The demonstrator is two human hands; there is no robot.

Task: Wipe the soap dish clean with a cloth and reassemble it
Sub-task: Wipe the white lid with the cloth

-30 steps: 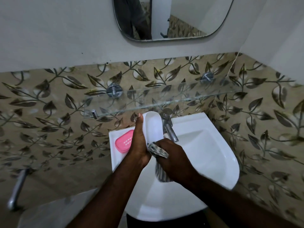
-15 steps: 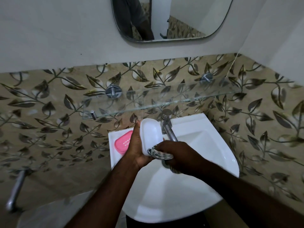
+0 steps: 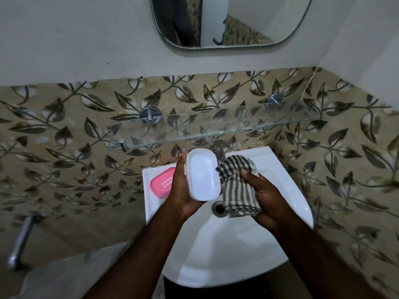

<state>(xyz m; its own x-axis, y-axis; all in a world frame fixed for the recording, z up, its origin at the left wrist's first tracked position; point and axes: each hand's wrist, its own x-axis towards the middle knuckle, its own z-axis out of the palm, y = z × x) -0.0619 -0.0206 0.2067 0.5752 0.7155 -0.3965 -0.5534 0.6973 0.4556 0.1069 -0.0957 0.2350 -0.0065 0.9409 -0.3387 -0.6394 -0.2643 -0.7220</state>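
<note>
Two hands above the basin (image 3: pixel 287 190): left hand (image 3: pixel 183 190) cupping glossy white soap dish (image 3: pixel 201 174), right hand (image 3: pixel 265 197) gripping striped cloth (image 3: pixel 237 184).

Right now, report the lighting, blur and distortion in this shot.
Head view: dim, uneven light; the white soap dish half and sink rim are the brightest areas, both forearms dark. Wide-angle bending curves the tile border and glass shelf. Lower corners look soft and smeared; the checked cloth stays sharp.
</note>
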